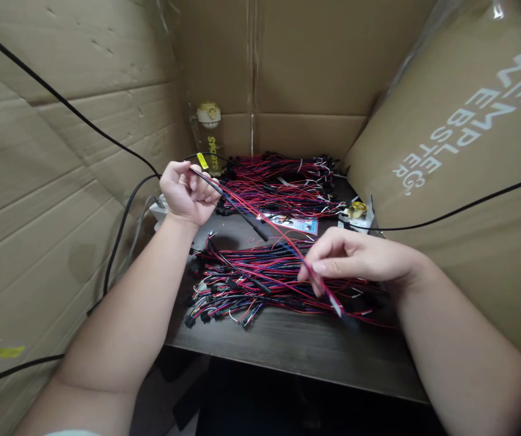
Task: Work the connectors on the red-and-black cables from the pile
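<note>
My left hand [190,192] is raised above the dark table [305,348], fingers closed round one end of a red wire lead [267,221] and a black cable with a yellow tag [202,161]. The red lead runs down to the right into my right hand [355,257], which pinches it near its white tip. Under both hands lies a pile of red, blue and black wire leads [260,281] with black connectors. A second pile of red and black leads [282,181] lies further back.
Cardboard walls close in the table on the left, back and right; the right one [464,151] bears white lettering. A clear bottle with a white cap [209,136] stands at the back. A printed card [296,224], a yellow tape roll [356,210] and loose black cables lie about.
</note>
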### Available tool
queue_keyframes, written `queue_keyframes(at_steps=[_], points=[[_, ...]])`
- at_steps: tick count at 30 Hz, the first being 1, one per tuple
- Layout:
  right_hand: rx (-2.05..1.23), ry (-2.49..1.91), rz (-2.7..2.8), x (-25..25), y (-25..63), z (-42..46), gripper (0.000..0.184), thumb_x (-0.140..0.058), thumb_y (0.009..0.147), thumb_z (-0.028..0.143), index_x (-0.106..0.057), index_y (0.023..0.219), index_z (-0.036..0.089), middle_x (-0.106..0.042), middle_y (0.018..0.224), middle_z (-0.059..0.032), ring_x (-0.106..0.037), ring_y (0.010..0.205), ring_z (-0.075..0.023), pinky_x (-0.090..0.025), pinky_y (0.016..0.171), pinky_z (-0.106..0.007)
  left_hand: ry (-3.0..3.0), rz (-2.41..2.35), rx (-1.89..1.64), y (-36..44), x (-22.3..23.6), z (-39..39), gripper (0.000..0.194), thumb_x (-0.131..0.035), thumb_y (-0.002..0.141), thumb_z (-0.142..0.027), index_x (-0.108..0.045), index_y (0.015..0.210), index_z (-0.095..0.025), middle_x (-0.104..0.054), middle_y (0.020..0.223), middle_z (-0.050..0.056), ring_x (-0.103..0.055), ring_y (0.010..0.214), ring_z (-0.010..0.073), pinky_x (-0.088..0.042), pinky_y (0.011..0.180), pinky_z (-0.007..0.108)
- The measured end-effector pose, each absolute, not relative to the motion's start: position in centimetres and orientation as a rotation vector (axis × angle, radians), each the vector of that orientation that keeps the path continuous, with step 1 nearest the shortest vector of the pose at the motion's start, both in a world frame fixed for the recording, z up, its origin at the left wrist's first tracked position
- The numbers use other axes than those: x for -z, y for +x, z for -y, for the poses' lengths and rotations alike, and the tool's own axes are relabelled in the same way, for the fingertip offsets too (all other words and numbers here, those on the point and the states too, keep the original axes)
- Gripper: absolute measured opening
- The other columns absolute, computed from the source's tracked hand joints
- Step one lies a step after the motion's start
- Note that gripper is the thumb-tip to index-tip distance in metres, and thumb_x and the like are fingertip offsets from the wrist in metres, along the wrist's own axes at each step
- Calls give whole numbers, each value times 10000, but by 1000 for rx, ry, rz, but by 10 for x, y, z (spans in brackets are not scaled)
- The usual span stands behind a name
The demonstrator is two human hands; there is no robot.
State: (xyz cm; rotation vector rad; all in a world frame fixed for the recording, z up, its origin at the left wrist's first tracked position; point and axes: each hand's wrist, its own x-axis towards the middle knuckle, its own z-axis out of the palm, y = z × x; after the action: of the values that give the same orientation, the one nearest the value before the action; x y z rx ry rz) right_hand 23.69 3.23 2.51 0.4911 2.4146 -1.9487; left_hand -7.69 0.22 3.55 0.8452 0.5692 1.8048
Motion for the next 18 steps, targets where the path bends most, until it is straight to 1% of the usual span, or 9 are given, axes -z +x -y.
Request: queue_keyframes(at_steps=[1, 3, 5, 8, 10, 12, 14, 16, 18], points=[[2052, 336, -2279, -25, 236, -28, 330, -686, 940, 428, -779, 993, 116, -759, 770, -87, -705, 697, -146, -559, 696, -249, 848, -550, -1768, -74, -35, -2, 594, -265, 972, -357, -319, 401, -204, -127, 355, -30, -185, 329, 91, -218, 373, 238], [2188, 133, -2105, -24, 232, -19, 347, -730, 914, 398, -762, 1080, 95, -759, 772, -100, -687, 644, -127, -548, 640, -226, 875, -538, -1657, -67, -32, -1, 590, -293, 954, -345, -330, 382, -203, -138, 344, -28, -234, 327, 96, -259, 387, 242], [2244, 173, -2112, -23, 222, -12, 387, -756, 895, 400, -740, 1121, 86, -750, 771, -95, -634, 580, -93, -496, 556, -184, 955, -549, -1500, -58, -28, 0, 553, -366, 903, -330, -356, 366, -200, -165, 335, -28, -264, 329, 93, -295, 405, 243], [2288, 568, -2327, -19, 204, -4, 382, -743, 897, 467, -713, 978, 95, -673, 683, -30, -513, 499, -45, -383, 458, -146, 1132, -633, -1249, -42, -18, 1, 462, -501, 773, -359, -399, 353, -196, -255, 333, -19, -331, 353, 96, -319, 425, 249], [2316, 802, -2438, -16, 193, -1, 418, -725, 894, 525, -675, 935, 112, -625, 657, 2, -464, 483, -40, -335, 429, -149, 1255, -720, -1120, -32, -11, 2, 419, -556, 719, -384, -452, 366, -186, -358, 354, -3, -382, 378, 99, -329, 440, 256], [2329, 866, -2531, -14, 186, 0, 454, -713, 885, 571, -644, 902, 123, -604, 645, 12, -441, 478, -43, -319, 427, -163, 1325, -771, -1038, -25, -7, 3, 372, -616, 706, -355, -532, 401, -158, -441, 375, 9, -401, 386, 91, -320, 447, 250], [2313, 831, -2604, -12, 182, 2, 475, -715, 872, 591, -628, 853, 125, -584, 618, 18, -424, 475, -47, -310, 434, -179, 1378, -803, -976, -22, -5, 5, 330, -650, 718, -306, -587, 443, -134, -496, 393, 16, -416, 388, 81, -312, 450, 238], [2279, 819, -2657, -10, 180, 4, 479, -739, 851, 585, -621, 804, 123, -560, 595, 23, -419, 486, -50, -303, 450, -192, 1464, -836, -911, -21, -6, 7, 313, -646, 737, -291, -603, 472, -129, -530, 414, 16, -428, 394, 75, -315, 455, 228], [2279, 833, -2687, -8, 179, 6, 479, -771, 824, 568, -597, 747, 128, -541, 579, 27, -416, 496, -52, -301, 470, -200, 1541, -841, -865, -21, -7, 8, 318, -639, 748, -308, -591, 485, -137, -523, 419, 3, -417, 402, 69, -318, 465, 225]])
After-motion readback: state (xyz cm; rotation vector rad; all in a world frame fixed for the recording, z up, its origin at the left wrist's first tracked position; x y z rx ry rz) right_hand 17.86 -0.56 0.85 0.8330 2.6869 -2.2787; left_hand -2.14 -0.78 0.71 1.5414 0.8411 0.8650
